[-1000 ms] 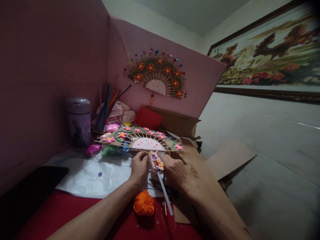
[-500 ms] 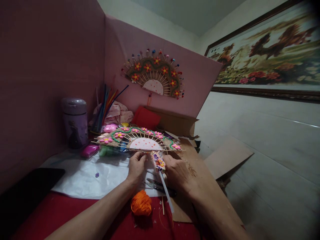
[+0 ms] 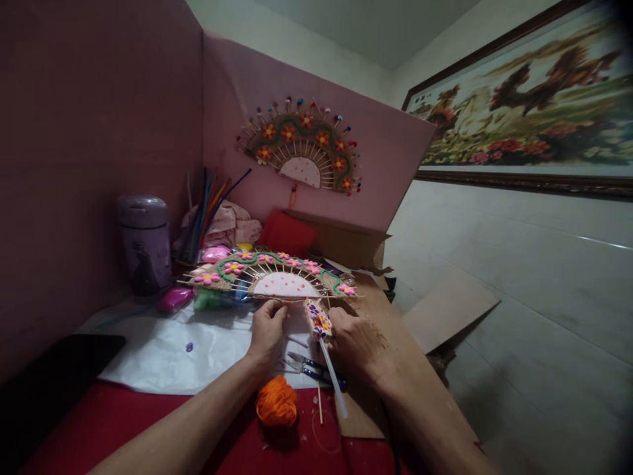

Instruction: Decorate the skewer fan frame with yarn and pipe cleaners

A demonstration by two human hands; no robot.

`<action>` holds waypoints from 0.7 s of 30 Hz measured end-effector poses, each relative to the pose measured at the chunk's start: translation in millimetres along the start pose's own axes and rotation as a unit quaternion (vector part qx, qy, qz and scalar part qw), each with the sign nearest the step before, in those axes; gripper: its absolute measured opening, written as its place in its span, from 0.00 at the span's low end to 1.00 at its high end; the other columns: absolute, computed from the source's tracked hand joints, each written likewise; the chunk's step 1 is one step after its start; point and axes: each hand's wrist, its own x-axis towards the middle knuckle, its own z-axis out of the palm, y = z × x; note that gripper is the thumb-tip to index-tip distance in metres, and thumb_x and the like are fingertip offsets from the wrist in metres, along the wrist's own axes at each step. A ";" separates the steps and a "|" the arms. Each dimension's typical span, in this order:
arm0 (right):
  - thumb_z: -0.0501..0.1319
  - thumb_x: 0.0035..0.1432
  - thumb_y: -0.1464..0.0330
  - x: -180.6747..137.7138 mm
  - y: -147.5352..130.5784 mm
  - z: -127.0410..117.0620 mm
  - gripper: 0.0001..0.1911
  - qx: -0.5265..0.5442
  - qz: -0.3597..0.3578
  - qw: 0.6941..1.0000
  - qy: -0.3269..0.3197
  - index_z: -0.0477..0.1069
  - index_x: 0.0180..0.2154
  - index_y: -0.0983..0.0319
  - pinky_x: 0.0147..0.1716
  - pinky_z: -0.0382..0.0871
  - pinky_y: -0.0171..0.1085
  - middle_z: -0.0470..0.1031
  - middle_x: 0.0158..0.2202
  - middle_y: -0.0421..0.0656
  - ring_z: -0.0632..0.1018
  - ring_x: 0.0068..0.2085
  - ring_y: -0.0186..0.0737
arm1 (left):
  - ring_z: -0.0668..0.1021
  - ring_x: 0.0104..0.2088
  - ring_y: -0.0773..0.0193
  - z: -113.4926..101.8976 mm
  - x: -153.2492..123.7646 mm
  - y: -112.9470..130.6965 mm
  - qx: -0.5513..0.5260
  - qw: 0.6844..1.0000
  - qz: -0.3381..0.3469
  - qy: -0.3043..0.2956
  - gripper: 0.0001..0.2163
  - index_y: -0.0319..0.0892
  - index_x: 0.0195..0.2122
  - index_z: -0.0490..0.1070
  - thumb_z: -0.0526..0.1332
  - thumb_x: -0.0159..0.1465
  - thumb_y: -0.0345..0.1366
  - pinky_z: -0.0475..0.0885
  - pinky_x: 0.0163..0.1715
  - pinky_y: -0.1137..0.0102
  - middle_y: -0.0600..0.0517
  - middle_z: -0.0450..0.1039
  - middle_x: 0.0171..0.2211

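My left hand point(image 3: 268, 331) pinches the lower edge of a decorative fan point(image 3: 235, 268), made of thin sticks and burlap with pink clay flowers and a wavy green line. The fan's white half-round centre point(image 3: 287, 285) has small red dots. In my right hand point(image 3: 357, 336) is a flower-patterned glue gun point(image 3: 318, 319), a clear glue stick point(image 3: 335, 377) jutting from its rear towards me. Its nozzle end is close to the fan's bottom edge, right of my left fingers; whether it touches is unclear. Thread snips point(image 3: 309, 367) lie beneath the glue gun.
An orange yarn ball point(image 3: 277, 402) and a thin stick point(image 3: 320, 404) lie in front on red cloth point(image 3: 148, 429). White sheeting point(image 3: 148, 356) covers the left. A purple flask point(image 3: 144, 247) stands behind it. Cardboard point(image 3: 363, 409) lies at right. Another fan point(image 3: 301, 148) hangs on the pink board.
The glue gun has shifted slightly right along the fan's lower edge. My left hand keeps its hold on the fan. The whole view has moved a little.
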 end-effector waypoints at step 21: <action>0.51 0.55 0.76 18.5 -24.3 1.5 0.06 0.026 -0.080 0.996 0.034 0.65 0.34 0.63 0.25 0.55 0.35 0.73 0.32 0.45 0.73 0.31 0.38 | 0.69 0.24 0.66 3.4 -5.3 1.6 -0.011 1.000 0.008 0.003 0.04 0.38 0.22 0.71 0.61 0.47 0.34 0.64 0.26 0.73 0.54 0.71 0.21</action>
